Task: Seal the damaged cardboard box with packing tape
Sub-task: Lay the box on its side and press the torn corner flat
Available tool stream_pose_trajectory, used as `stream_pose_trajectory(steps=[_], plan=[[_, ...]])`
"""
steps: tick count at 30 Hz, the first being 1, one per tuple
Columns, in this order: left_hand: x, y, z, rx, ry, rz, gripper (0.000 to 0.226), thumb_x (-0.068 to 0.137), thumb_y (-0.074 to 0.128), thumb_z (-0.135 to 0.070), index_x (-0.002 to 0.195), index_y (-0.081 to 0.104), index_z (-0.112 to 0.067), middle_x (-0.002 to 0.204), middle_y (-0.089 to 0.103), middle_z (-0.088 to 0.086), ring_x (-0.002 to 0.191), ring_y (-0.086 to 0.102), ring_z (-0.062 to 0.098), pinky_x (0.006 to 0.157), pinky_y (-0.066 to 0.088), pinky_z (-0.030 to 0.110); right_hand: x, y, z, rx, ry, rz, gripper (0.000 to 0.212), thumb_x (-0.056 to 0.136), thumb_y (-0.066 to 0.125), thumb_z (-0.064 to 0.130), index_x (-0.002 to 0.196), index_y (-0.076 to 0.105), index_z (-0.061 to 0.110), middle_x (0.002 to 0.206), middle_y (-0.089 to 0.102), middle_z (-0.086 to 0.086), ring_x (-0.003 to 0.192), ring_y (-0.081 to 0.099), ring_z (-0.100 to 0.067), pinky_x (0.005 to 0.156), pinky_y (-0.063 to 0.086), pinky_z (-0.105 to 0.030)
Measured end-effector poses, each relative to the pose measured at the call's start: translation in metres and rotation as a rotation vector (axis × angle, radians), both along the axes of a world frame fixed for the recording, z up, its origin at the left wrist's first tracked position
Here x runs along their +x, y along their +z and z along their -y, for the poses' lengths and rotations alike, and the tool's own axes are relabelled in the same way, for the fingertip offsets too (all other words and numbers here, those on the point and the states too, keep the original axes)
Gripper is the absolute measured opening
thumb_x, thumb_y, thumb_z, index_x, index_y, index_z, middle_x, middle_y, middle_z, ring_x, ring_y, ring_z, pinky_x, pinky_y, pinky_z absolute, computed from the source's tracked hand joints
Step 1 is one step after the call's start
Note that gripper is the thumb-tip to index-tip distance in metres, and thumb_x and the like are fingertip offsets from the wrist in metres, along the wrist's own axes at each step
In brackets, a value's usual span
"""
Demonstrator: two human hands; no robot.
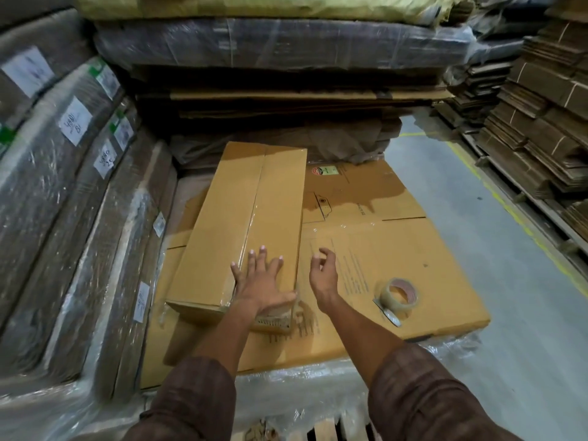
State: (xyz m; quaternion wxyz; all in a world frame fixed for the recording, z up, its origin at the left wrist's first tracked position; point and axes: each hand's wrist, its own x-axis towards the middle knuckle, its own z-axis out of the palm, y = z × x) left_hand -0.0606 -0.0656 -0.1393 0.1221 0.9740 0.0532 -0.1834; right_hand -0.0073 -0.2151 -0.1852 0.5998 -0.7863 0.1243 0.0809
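Box point(245, 224), long and narrow, lying lengthwise on a large flattened cardboard sheet point(397, 249), clear tape along its top seam and over the near end, near right corner torn, apparently exposing the corrugated core. Left hand point(259, 281) spread flat, fingers straight, pressing that near end; right hand point(323, 272) just beside the box, fingers loosely curled, holding nothing. Tape roll point(399, 294) resting on the sheet, right of both hands.
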Motion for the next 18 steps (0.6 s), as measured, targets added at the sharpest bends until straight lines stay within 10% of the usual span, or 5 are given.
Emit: stream_pose_trajectory(steps=[9,15,18], plan=[[-0.022,0.026,-0.063,0.116,-0.237,-0.035,0.098,0.058,0.071,-0.077,0.140,0.036,-0.036,0.155,0.032,0.002,0.145,0.030,0.027,0.118,0.014,0.059,0.034,0.047,-0.024,-1.051,0.796,0.151,0.088,0.088,0.035,0.081,0.159,0.006,0.039,0.169,-0.011,-0.004,0.154,-0.001,-0.039,0.118,0.019,-0.061],[-0.017,0.030,-0.052,0.213,-0.194,0.046,0.150,0.045,0.032,-0.108,0.160,-0.013,-0.023,0.168,0.004,0.005,0.154,0.004,0.033,0.117,0.007,0.065,0.021,0.052,-0.037,-1.194,0.712,0.221,0.077,0.093,0.024,0.076,0.156,0.025,0.030,0.166,0.016,-0.012,0.153,0.008,-0.041,0.116,0.021,-0.058],[-0.002,0.020,-0.014,0.100,-0.159,0.043,0.136,0.072,0.056,-0.087,0.157,-0.024,-0.017,0.168,-0.017,0.007,0.154,-0.015,0.034,0.119,-0.003,0.064,0.034,0.063,-0.042,-1.155,0.615,0.257,0.045,0.100,0.038,0.048,0.137,0.046,0.023,0.141,0.044,-0.010,0.139,0.034,-0.035,0.104,0.034,-0.049]])
